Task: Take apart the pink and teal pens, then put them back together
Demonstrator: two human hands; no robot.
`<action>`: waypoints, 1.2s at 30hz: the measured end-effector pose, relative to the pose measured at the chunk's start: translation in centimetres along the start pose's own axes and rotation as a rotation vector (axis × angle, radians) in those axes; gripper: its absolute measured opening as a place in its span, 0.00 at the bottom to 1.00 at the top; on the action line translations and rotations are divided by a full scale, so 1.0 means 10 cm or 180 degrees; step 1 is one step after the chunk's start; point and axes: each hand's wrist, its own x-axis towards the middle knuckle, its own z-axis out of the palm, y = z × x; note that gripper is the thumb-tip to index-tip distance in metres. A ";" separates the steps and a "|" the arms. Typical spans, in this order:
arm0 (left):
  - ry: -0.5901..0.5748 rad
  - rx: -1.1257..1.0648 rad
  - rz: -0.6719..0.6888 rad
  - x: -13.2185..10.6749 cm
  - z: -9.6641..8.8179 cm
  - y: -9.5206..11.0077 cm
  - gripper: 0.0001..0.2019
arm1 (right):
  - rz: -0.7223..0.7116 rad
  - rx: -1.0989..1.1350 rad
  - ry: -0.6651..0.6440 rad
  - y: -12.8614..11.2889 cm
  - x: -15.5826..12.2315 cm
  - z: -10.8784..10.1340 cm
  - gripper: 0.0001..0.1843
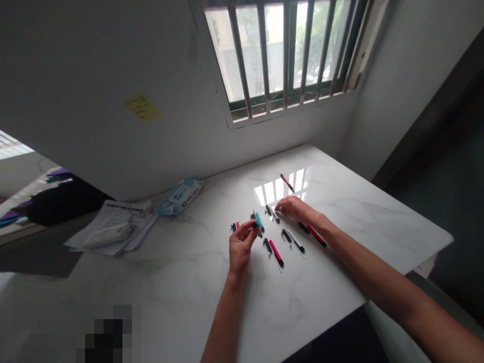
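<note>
My left hand (241, 243) is closed in a pinch on a small dark pen part with a teal bit at its end. Close by its fingertips lies a teal pen barrel (260, 221). My right hand (294, 207) rests low over the table with its fingers bent together; whatever is under the fingertips is too small to make out. Left of those fingertips is a grey pen barrel (275, 216) with a black part (268, 210) alongside. Nearer me are a red pen barrel (276, 252) and a silver pen barrel (295, 241), each with black parts and a thin refill.
Beyond my right hand lies a red and black pen (287, 182). Another red barrel (316, 235) is beneath my right forearm. A blue wipes packet (181, 195) and papers (113, 227) sit by the wall at left. The white table (397, 222) ends at right, below a barred window (283, 55).
</note>
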 end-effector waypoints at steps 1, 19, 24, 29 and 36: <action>0.0016 -0.0004 -0.0011 0.00 0.00 0.00 0.19 | 0.0025 0.0033 0.0005 0.01 0.01 0.02 0.14; -0.0109 0.1337 0.0050 -0.01 -0.01 0.03 0.15 | 0.0783 0.2908 0.0823 -0.48 0.03 -0.20 0.11; -0.0121 0.1392 0.0074 -0.01 -0.01 0.03 0.15 | 0.0686 0.3357 0.1008 -0.64 0.05 -0.21 0.15; -0.0160 0.1399 0.0115 -0.02 0.00 0.03 0.14 | 0.0698 0.3393 0.0990 -0.70 0.05 -0.21 0.21; -0.0226 0.1437 0.0130 -0.01 -0.02 0.01 0.15 | 0.0601 0.3279 0.0757 -0.70 0.03 -0.18 0.22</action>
